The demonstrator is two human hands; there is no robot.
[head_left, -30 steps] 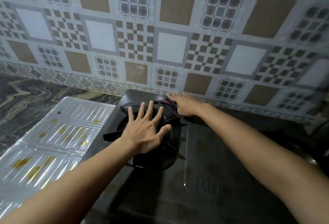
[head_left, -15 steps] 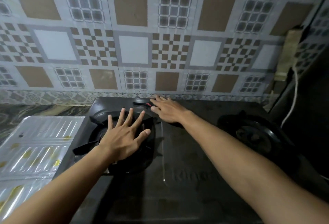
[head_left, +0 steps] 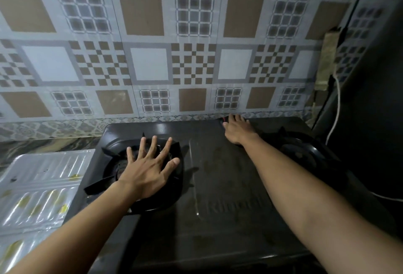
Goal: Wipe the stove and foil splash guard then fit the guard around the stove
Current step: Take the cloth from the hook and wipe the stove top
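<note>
- Cloth (head_left: 222,119) is barely made out, only a red sliver under the right hand (head_left: 236,131) at the rear edge of the stove (head_left: 218,186), right of centre; whether it is gripped cannot be told.
- Two burners are counted; the left burner (head_left: 115,168) is covered by the left hand (head_left: 148,171), laid flat with fingers spread.
- One foil splash guard (head_left: 43,186) is laid flat at lower left, cut off by the frame.

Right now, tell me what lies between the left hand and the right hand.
Between left hand and right hand: bare, smudged stove top crossed by a thin line, seen in the head view.
</note>
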